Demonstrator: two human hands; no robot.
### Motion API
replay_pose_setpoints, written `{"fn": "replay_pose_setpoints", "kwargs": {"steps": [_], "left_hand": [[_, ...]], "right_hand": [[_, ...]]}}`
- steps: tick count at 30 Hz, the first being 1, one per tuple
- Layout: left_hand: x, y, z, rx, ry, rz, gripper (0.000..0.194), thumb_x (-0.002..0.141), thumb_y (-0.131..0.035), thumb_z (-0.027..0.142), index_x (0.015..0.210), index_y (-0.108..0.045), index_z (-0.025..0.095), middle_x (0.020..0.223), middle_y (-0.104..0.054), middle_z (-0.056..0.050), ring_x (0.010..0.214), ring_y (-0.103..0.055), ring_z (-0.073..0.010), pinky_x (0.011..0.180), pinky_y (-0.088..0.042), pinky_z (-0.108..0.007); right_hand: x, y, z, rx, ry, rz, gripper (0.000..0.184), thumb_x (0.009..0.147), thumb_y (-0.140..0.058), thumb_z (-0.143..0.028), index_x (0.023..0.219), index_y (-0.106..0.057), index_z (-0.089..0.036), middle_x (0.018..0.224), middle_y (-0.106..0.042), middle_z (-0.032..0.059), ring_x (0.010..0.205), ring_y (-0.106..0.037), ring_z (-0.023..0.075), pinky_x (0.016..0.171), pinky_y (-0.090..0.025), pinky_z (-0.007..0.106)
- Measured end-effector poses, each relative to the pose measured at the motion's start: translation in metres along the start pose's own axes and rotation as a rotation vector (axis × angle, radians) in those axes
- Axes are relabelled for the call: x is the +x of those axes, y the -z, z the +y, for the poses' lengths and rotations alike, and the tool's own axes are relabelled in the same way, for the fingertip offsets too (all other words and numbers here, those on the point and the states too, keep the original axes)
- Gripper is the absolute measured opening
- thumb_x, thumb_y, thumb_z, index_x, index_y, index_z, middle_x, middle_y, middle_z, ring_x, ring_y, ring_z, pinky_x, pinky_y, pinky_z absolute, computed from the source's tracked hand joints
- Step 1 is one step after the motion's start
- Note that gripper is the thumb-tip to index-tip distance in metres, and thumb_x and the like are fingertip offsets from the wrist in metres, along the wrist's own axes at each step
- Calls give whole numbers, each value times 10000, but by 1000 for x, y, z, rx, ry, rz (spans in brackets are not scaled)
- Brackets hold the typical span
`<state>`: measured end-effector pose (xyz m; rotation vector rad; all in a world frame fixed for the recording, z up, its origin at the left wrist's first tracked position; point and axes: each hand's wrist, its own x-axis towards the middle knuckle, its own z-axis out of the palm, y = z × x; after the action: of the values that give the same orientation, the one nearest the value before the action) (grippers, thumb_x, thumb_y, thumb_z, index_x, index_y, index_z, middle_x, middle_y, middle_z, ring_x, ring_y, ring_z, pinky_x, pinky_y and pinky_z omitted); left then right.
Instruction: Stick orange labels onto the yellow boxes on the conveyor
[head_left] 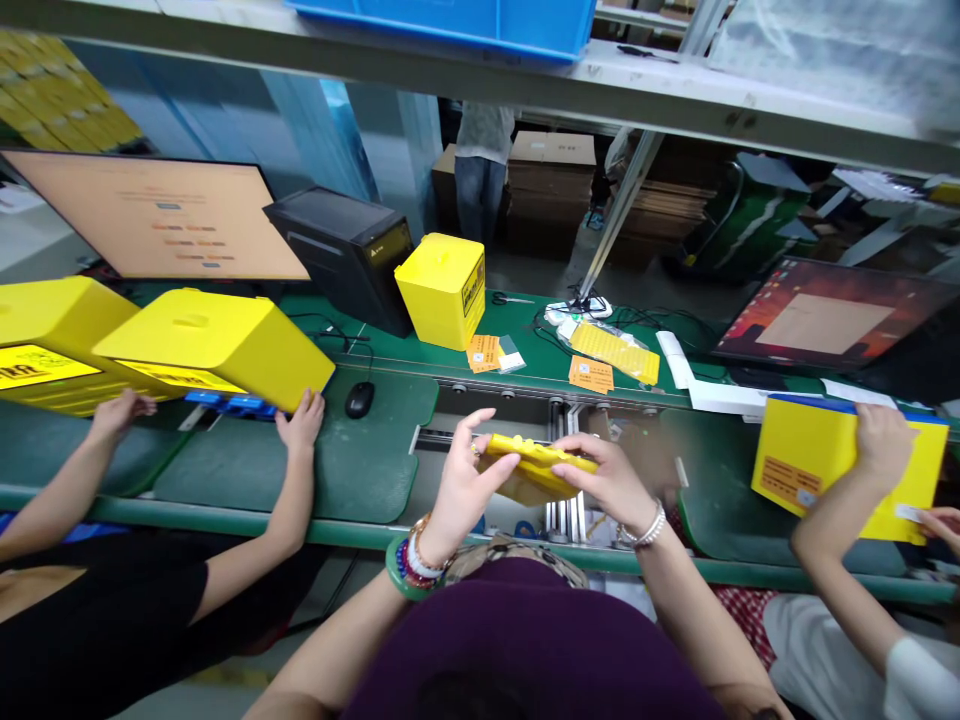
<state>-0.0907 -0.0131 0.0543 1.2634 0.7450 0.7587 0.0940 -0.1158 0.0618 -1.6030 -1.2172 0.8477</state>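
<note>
In front of my body, my left hand (pixel 461 490) and my right hand (pixel 615 482) hold a thin yellow piece with a bumpy upper edge (pixel 536 460) between them. Thumbs and fingers pinch its two ends; its exact kind does not show. It is held over a gap in the green bench, where metal rails (pixel 564 505) run. Beyond it on the bench lie orange printed cards (pixel 591 373) and a yellow sheet in clear plastic (pixel 615 350). Farther left stands a yellow box with a lid (pixel 442 292).
A co-worker's hands on the left touch a large yellow box (pixel 217 335). On the right, another person handles a yellow box (pixel 810 455). A mouse (pixel 361 400), a computer tower (pixel 345 250), scissors (pixel 512 298) and two monitors are on the bench. A shelf beam (pixel 450 95) crosses above.
</note>
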Motion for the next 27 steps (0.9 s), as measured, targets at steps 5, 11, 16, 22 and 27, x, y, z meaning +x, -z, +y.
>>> {"fn": "replay_pose_setpoints", "kwargs": {"steps": [5,11,16,22,27], "left_hand": [[3,0,1,-2,34,-28,236,767,-733,323,916,-627,174,834,-644,-16,763,-609,-149,719,-478,-257],[6,-7,-9,-105,23,97,232,747,-751,322,885,-626,185,829,-647,-1,760,-602,-140,723,-473,-245],[12,-12,-10,-156,-38,218,218,777,-723,313,913,-604,190,873,-641,0,808,-598,-138,767,-470,-247],[15,-18,-13,-102,-74,264,230,782,-712,336,868,-559,188,830,-570,8,780,-551,-129,744,-451,-231],[13,-32,-12,-242,-52,261,257,804,-686,362,901,-501,212,864,-564,22,810,-559,-125,789,-463,-243]], "right_hand": [[4,0,3,73,-8,16,221,770,-718,-394,877,-708,-200,891,-690,40,827,-626,184,766,-506,324],[7,-11,19,416,-114,95,365,702,-779,-423,984,-680,-213,977,-694,49,877,-640,196,797,-530,334],[3,-30,35,629,-116,283,445,748,-737,-412,1132,-608,-229,1128,-671,76,1035,-622,226,950,-488,407],[-13,-27,34,371,-93,610,290,806,-686,-365,1043,-624,-209,1107,-643,85,1044,-584,221,930,-474,396],[-19,-34,21,245,-13,489,224,848,-646,-372,1009,-642,-218,1135,-619,84,1076,-574,220,962,-463,393]]}}
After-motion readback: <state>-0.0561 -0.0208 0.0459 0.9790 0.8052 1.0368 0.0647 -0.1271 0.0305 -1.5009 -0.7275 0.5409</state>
